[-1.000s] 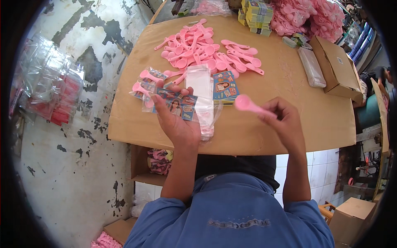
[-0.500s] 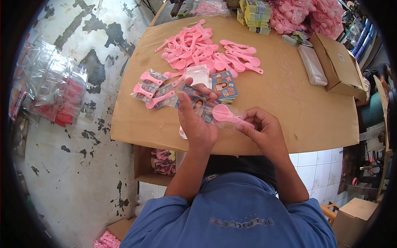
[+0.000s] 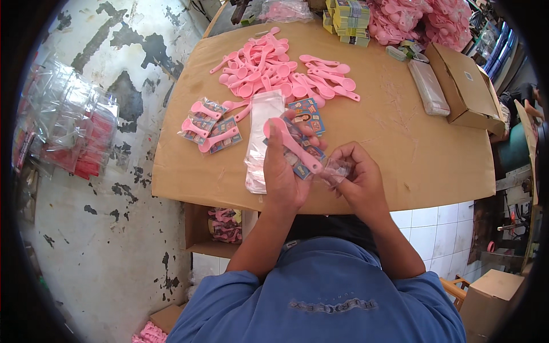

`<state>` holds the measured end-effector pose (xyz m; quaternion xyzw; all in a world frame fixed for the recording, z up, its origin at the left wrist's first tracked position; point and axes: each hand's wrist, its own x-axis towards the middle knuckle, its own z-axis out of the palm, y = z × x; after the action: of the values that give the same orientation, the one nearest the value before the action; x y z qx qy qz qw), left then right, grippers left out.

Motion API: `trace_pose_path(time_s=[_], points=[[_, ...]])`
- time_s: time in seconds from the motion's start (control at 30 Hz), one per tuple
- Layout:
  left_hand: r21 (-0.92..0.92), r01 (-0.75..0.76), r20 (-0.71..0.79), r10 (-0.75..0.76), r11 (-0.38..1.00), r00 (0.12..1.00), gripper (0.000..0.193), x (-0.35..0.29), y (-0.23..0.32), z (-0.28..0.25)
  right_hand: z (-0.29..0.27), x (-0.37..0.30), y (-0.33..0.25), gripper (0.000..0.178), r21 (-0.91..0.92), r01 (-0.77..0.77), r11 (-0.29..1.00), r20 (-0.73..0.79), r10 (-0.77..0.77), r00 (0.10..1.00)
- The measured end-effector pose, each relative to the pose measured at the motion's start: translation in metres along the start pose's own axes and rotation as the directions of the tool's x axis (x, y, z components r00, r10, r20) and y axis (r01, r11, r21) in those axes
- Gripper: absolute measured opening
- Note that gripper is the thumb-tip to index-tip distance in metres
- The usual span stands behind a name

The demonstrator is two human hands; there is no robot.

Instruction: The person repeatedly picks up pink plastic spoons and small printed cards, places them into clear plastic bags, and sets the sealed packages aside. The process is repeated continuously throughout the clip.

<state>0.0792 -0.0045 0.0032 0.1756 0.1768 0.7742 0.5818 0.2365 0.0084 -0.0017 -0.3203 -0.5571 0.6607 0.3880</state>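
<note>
My left hand (image 3: pixel 284 174) is wrapped round a pink measuring spoon (image 3: pixel 295 147) lying on a blue printed card, both in a clear bag. The spoon's bowl points up and left, its handle toward my right hand (image 3: pixel 361 178). That hand pinches the bag's clear plastic end (image 3: pixel 336 170) just past the handle tip. Left of my hands lies a stack of clear plastic bags (image 3: pixel 260 163). Beyond them sits a stack of blue printed cards (image 3: pixel 313 117), partly hidden by my left fingers. Several bagged spoons with cards (image 3: pixel 220 138) lie at the left.
A heap of loose pink spoons (image 3: pixel 269 66) covers the table's (image 3: pixel 400 166) far middle. Yellow card bundles (image 3: pixel 350 20) and bulging bags of pink spoons (image 3: pixel 400 20) stand at the back. An open cardboard box (image 3: pixel 466 86) and a clear-wrapped pack (image 3: pixel 429 88) are at the right.
The spoon has moved left, over the card and into my left hand's grasp. My right hand has shifted from the spoon's handle to the bag's plastic end. The bag stack is more exposed.
</note>
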Motion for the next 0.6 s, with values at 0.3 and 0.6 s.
trace_pose_path(time_s=[0.3, 0.6], points=[[0.083, 0.157, -0.013, -0.156, 0.984, 0.988, 0.042, 0.000, 0.012, -0.006, 0.003, 0.000, -0.008, 0.040, -0.594, 0.591, 0.546, 0.097, -0.680, 0.726], [0.026, 0.294, 0.035, -0.295, 0.956, 0.955, 0.048, 0.005, 0.033, 0.002, -0.025, 0.014, -0.022, 0.029, -0.667, 0.608, 0.431, 0.291, -0.600, 0.745]])
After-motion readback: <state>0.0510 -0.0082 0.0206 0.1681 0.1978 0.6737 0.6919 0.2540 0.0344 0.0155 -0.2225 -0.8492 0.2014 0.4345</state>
